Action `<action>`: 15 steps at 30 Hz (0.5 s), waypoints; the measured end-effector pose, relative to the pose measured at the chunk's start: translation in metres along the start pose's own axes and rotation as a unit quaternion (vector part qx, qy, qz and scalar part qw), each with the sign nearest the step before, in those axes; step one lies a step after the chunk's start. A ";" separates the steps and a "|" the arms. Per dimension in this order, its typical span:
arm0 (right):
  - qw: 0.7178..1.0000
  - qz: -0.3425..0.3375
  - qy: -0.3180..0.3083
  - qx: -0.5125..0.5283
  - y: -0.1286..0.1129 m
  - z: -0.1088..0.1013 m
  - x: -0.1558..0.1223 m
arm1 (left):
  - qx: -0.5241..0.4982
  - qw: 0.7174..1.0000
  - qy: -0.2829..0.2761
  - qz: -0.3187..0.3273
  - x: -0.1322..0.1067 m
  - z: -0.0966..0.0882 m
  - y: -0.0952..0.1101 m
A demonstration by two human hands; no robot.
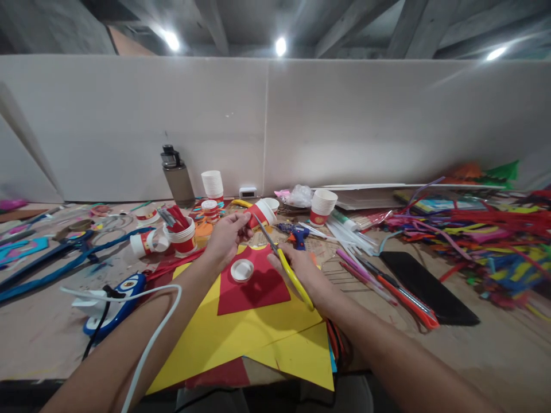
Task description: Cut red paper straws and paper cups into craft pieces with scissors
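My left hand (pixel 227 236) grips a red and white paper cup (pixel 263 212), which is tilted on its side above the table. In my right hand (pixel 297 265) are yellow-handled scissors (pixel 293 275), their blades spread and pointing up and left to the cup. Whether the blades touch the cup's wall I cannot tell. Below the hands, a small white round piece (pixel 241 270), like a cut cup bottom, lies on a red sheet (pixel 262 292). Yellow sheets (pixel 241 332) spread under the red one.
A blue glue gun (pixel 298 236) lies just beyond my right hand. Stacked paper cups (pixel 323 202) stand at the back. A red cutter knife (pixel 413 304) and a black phone-like slab (pixel 426 287) lie rightward, near colourful strips (pixel 495 241). A white cable (pixel 150 344) crosses my left forearm.
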State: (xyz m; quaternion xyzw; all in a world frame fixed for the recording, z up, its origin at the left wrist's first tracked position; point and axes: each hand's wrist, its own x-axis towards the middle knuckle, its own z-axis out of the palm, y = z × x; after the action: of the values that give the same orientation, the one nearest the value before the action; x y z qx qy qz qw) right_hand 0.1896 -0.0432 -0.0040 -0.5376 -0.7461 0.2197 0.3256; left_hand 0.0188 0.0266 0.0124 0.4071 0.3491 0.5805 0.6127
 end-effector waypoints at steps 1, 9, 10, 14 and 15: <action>1.000 0.000 -0.005 0.005 -0.001 -0.001 0.000 | 0.004 1.000 -0.002 0.005 0.000 0.000 -0.001; 1.000 0.007 0.002 0.009 0.001 -0.001 0.001 | 0.027 0.999 -0.027 0.020 -0.002 -0.001 -0.004; 1.000 0.005 0.004 0.011 0.003 0.000 0.001 | 0.026 0.999 -0.028 0.019 -0.002 -0.001 -0.004; 1.000 -0.002 0.003 0.014 0.009 0.003 0.000 | -0.004 1.000 -0.017 -0.004 -0.001 -0.001 -0.003; 1.000 -0.007 0.005 0.011 0.009 0.003 0.000 | -0.017 1.000 -0.010 -0.014 -0.001 0.000 -0.003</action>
State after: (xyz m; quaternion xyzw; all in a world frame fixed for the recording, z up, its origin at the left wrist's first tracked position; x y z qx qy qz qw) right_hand 0.1936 -0.0402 -0.0120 -0.5299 -0.7460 0.2227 0.3364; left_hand 0.0194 0.0256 0.0098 0.3975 0.3390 0.5737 0.6308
